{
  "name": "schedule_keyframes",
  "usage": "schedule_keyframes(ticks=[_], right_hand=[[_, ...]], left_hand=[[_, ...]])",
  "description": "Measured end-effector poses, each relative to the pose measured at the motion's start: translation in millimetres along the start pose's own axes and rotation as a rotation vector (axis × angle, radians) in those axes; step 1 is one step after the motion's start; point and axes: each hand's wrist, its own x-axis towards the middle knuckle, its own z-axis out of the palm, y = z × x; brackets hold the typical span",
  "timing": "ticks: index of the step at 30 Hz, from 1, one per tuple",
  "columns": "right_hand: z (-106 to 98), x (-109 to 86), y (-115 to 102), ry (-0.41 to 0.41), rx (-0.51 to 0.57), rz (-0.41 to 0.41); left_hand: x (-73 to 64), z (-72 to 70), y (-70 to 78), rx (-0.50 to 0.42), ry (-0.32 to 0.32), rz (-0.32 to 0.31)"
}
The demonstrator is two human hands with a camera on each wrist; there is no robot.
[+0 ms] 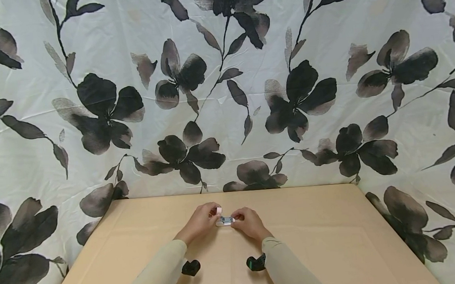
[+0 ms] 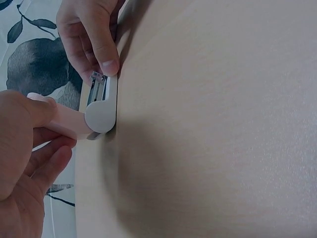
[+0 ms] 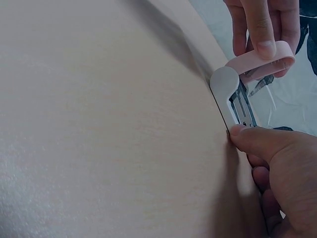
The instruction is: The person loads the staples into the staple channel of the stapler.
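Observation:
A small stapler (image 1: pixel 225 221) with a white base and a pink top cover stands opened on the table, between the two hands. My left hand (image 1: pixel 200 220) pinches the raised pink cover (image 2: pixel 67 119) between thumb and fingers. At the other end, my right hand (image 1: pixel 251 223) grips the tip of the white base (image 3: pixel 225 87), its thumb on the near side. Between cover and base, the metal staple channel (image 3: pixel 241 106) lies exposed. Whether staples are in it cannot be made out.
The light wood-toned table (image 1: pixel 319 233) stretches out on both sides and in front. A white cloth with dark printed flowers (image 1: pixel 249 113) hangs behind the far edge. Black wrist devices (image 1: pixel 191 268) sit under both forearms.

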Motion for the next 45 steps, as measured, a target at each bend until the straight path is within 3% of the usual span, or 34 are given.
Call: schedule_keyframes(ticks=[8,16,33,45], right_hand=[[0,1.1,-1,-0.004,0.003,0.025],[1,0.6,0,-0.002,0.008,0.005],[-1,0.3,1,-0.008,-0.001,-0.002],[-1,-0.4,0,-0.009,-0.011,-0.013]], left_hand=[[1.1,0.6,-0.3,-0.01,-0.009,-0.014],[2.3,2.0,0.0,-0.019,-0.004,0.013],[4.1,6.3,2.7,0.054,0.006,0.037],[6.8,11.0,2.5,0.055,-0.002,0.042]])
